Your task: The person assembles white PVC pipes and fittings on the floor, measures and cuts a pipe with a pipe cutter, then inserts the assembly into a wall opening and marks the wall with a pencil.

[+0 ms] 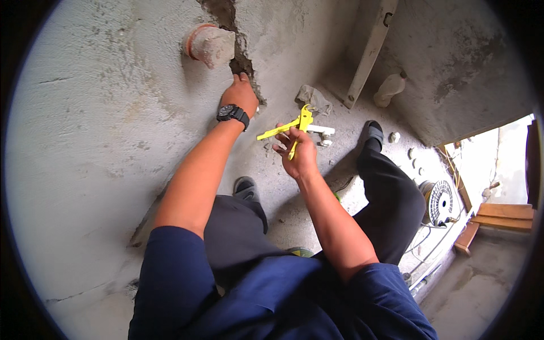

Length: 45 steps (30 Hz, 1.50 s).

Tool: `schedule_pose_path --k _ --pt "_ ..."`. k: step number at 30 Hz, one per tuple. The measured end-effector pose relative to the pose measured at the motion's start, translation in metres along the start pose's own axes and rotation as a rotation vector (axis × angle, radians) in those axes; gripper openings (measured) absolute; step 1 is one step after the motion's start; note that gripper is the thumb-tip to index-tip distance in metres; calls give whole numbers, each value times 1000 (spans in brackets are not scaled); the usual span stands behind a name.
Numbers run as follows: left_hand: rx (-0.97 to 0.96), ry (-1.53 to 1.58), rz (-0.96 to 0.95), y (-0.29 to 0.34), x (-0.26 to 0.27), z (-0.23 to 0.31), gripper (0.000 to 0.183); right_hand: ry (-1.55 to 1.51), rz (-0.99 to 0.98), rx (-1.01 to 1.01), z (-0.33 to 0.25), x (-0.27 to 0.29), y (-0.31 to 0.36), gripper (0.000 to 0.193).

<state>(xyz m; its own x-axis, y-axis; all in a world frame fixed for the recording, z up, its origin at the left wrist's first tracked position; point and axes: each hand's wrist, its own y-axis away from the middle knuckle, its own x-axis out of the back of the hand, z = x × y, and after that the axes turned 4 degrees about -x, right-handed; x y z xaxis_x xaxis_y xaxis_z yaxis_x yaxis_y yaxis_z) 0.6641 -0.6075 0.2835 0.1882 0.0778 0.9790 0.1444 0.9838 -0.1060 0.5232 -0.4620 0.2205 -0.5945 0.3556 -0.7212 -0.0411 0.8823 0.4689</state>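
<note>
My left hand (241, 95), with a black watch (232, 113) on its wrist, is at a rough groove (241, 54) cut in the grey wall. Its fingers are curled against the groove, and whatever they may hold is hidden. A small white piece (258, 109) shows just beside that hand. Yellow pipe cutters (306, 119) with spread handles are in my right hand (303, 154), away from the wall. Behind the cutters is a white pipe with a fitting (324, 131); whether it touches them I cannot tell.
A capped orange-rimmed pipe (211, 45) juts from the wall. A long level (372, 54) leans in the corner near a pale bottle (390, 89). A crumpled bag (313, 100) lies on the floor. A cable reel (440, 202) and wooden boards (502, 216) are at right.
</note>
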Motion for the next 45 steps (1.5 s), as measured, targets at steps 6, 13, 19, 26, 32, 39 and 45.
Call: schedule_pose_path --k 6,13,19,26,32,39,45 --pt "28 43 -69 -1 7 3 52 499 200 129 64 -40 31 32" --pt "85 45 -141 -8 8 5 59 555 -101 -327 79 -68 32 31" --pt "124 38 -199 -13 7 7 69 756 -154 -395 56 -74 40 45" --pt "61 35 -136 -10 5 3 63 318 -214 -539 43 -44 41 37" --pt "44 6 -167 -5 11 5 64 562 23 -301 -17 3 58 41" --pt "59 45 -148 3 17 7 65 399 115 398 -93 -10 107 44" --pt "85 127 -70 9 25 16 77 669 -20 942 -115 -73 36 41"
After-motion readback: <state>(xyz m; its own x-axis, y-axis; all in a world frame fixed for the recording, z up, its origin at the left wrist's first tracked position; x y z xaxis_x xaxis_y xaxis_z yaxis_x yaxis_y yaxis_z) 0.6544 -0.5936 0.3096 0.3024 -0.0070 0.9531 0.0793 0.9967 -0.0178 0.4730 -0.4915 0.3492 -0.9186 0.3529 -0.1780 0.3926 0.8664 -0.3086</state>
